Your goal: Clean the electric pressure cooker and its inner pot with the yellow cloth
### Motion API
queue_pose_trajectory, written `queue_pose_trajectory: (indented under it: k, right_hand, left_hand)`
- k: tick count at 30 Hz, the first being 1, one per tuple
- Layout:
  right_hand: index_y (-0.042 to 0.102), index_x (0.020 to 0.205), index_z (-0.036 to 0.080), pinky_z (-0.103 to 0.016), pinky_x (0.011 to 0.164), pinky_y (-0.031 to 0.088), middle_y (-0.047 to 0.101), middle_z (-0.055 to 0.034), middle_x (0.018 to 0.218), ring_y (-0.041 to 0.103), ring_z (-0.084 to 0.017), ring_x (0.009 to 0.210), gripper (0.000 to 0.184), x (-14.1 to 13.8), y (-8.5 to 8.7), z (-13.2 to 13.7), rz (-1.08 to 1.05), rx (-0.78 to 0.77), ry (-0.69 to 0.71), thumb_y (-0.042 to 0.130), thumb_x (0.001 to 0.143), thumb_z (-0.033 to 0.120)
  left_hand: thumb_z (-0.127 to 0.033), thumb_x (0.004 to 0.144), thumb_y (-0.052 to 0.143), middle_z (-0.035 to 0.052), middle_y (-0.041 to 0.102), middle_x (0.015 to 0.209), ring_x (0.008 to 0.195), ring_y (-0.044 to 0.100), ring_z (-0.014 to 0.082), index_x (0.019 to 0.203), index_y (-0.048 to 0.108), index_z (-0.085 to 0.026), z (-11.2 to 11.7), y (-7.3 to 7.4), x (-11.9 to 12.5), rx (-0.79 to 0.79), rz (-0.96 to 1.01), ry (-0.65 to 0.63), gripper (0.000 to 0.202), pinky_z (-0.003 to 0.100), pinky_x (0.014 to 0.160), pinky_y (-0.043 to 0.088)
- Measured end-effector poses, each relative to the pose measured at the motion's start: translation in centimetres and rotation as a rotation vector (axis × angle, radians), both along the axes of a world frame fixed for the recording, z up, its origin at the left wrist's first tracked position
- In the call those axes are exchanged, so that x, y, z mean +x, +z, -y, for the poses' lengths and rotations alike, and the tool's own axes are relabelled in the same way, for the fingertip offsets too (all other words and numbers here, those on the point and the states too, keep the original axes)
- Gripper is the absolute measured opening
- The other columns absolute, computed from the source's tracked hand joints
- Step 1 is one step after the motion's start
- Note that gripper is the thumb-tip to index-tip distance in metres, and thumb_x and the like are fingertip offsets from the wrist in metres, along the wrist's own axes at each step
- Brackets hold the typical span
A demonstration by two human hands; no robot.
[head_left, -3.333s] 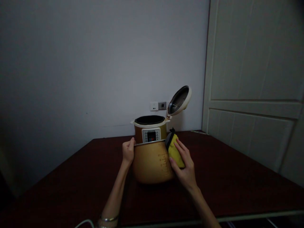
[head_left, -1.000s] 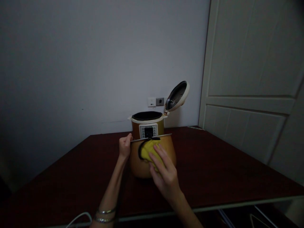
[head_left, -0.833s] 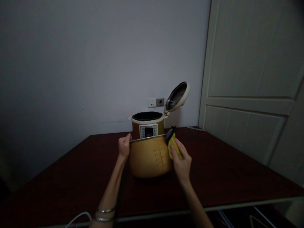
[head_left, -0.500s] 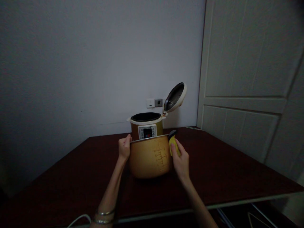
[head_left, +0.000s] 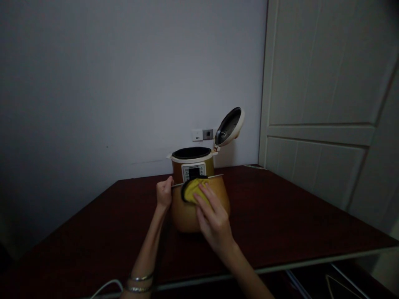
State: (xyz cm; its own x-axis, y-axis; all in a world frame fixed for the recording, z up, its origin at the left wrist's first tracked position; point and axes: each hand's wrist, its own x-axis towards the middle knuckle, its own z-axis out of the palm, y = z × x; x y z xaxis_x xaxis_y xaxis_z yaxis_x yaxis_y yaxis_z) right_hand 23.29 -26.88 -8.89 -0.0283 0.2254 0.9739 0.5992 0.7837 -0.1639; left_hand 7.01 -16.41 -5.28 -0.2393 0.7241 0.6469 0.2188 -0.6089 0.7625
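- While the left hand (head_left: 164,194) pinches the rim of the pot (head_left: 184,215), the right hand (head_left: 215,226) presses a yellow sponge (head_left: 190,189) flat against the pot's near wall, just under the rim. I judge the step in hand to be wiping the pot's outside.
- Left grip: thumb and fingers clenched on the rim's left end. Right grip: fingers spread over the sponge, holding it against the wall, with its dark backing showing at the left edge.
- By my reading, a further stroke calls for a firm hold on the rim so the round pot does not roll or slide, and for steady pressure along the curve of the wall.
- From the head view the pot sits on the dark red worktop (head_left: 280,216), just in front of the cooker (head_left: 208,166). Its rim shows edge-on, so its inside is hidden.
- Behind it the cooker stands near the wall with its lid (head_left: 229,126) swung up. Its well is open and dark, and I cannot tell what it holds.
- Bangles (head_left: 139,282) ring the left wrist, and a wall socket (head_left: 202,134) sits behind the cooker.
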Motion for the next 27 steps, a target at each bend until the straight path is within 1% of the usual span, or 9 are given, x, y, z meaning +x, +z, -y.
queue_pose_trajectory:
  k: [3, 6, 9, 11, 13, 15, 19, 23, 27]
  right_hand:
    - [0.060, 0.118, 0.016, -0.043, 0.101, 0.042, 0.056, -0.0122, 0.127, 0.051, -0.023, 0.119, 0.034, 3.5, -0.8, -2.5, -0.358, -0.132, 0.025, 0.051, 0.086, 0.019]
    - [0.062, 0.114, 0.010, -0.045, 0.097, 0.044, 0.062, -0.0156, 0.117, 0.058, -0.027, 0.110, 0.044, 6.4, -2.2, -5.5, -0.710, -0.435, 0.085, 0.055, 0.082, 0.040]
    - [0.063, 0.112, 0.007, -0.045, 0.095, 0.044, 0.063, -0.0169, 0.115, 0.058, -0.030, 0.109, 0.061, 8.0, -3.3, -7.4, -0.829, -0.689, 0.227, 0.062, 0.072, 0.053]
    - [0.063, 0.113, 0.007, -0.045, 0.096, 0.044, 0.063, -0.0160, 0.116, 0.058, -0.030, 0.109, 0.065, 8.0, -3.7, -7.5, -0.834, -0.729, 0.263, 0.061, 0.070, 0.056]
    - [0.060, 0.117, 0.008, -0.044, 0.098, 0.042, 0.061, -0.0148, 0.120, 0.056, -0.029, 0.113, 0.061, 7.3, -3.8, -6.6, -0.830, -0.662, 0.207, 0.057, 0.075, 0.054]
    - [0.058, 0.120, 0.011, -0.043, 0.101, 0.039, 0.058, -0.0139, 0.124, 0.054, -0.026, 0.115, 0.053, 6.2, -3.7, -5.2, -0.795, -0.539, 0.096, 0.054, 0.081, 0.047]
    - [0.058, 0.120, 0.015, -0.043, 0.102, 0.039, 0.058, -0.0121, 0.124, 0.052, -0.022, 0.117, 0.036, 3.9, -2.8, -2.6, -0.565, -0.249, -0.066, 0.050, 0.088, 0.028]
    - [0.053, 0.127, 0.020, -0.046, 0.101, 0.042, 0.052, -0.0107, 0.131, 0.045, -0.024, 0.124, 0.042, 1.5, -1.9, -0.8, -0.298, -0.021, -0.105, 0.047, 0.086, 0.011]
    - [0.050, 0.129, 0.021, -0.046, 0.099, 0.045, 0.053, -0.0104, 0.131, 0.037, -0.027, 0.130, 0.050, -1.6, -1.4, 0.9, 0.005, 0.086, -0.065, 0.043, 0.084, 0.002]
  left_hand:
    - [-0.044, 0.072, 0.049, -0.0053, 0.025, 0.044, 0.044, 0.024, 0.0074, 0.042, 0.028, -0.021, -0.1, -0.4, -0.5, 0.031, 0.020, 0.019, 0.044, 0.024, 0.045, 0.020]
    - [-0.043, 0.073, 0.050, -0.0055, 0.025, 0.043, 0.043, 0.023, 0.0074, 0.042, 0.028, -0.021, 0.0, -0.4, -0.5, 0.031, 0.033, 0.011, 0.044, 0.024, 0.044, 0.019]
    - [-0.043, 0.073, 0.049, -0.0057, 0.024, 0.043, 0.043, 0.022, 0.0073, 0.042, 0.026, -0.022, 0.2, -0.2, -0.1, 0.042, 0.023, -0.004, 0.044, 0.024, 0.044, 0.019]
    - [-0.043, 0.074, 0.048, -0.0057, 0.024, 0.043, 0.042, 0.022, 0.0073, 0.042, 0.026, -0.022, 0.3, 0.0, 0.1, 0.045, -0.005, -0.013, 0.044, 0.024, 0.043, 0.018]
    - [-0.042, 0.074, 0.048, -0.0055, 0.024, 0.043, 0.042, 0.022, 0.0074, 0.042, 0.026, -0.022, 0.3, 0.1, 0.2, 0.046, -0.040, -0.016, 0.044, 0.025, 0.043, 0.017]
    - [-0.042, 0.075, 0.047, -0.0054, 0.023, 0.043, 0.042, 0.022, 0.0074, 0.042, 0.026, -0.022, 0.3, 0.2, 0.2, 0.049, -0.067, -0.022, 0.044, 0.025, 0.043, 0.017]
    - [-0.042, 0.076, 0.046, -0.0054, 0.022, 0.044, 0.042, 0.022, 0.0074, 0.043, 0.025, -0.022, 0.1, 0.1, 0.0, 0.052, -0.082, -0.032, 0.044, 0.025, 0.043, 0.017]
    - [-0.043, 0.075, 0.046, -0.0051, 0.024, 0.043, 0.042, 0.022, 0.0073, 0.042, 0.027, -0.021, 0.3, 0.4, 0.4, 0.052, -0.091, -0.011, 0.043, 0.024, 0.043, 0.018]
    - [-0.046, 0.070, 0.049, -0.0049, 0.024, 0.041, 0.041, 0.024, 0.0071, 0.040, 0.028, -0.021, 0.5, 0.9, 0.9, 0.017, -0.107, -0.013, 0.043, 0.024, 0.043, 0.019]
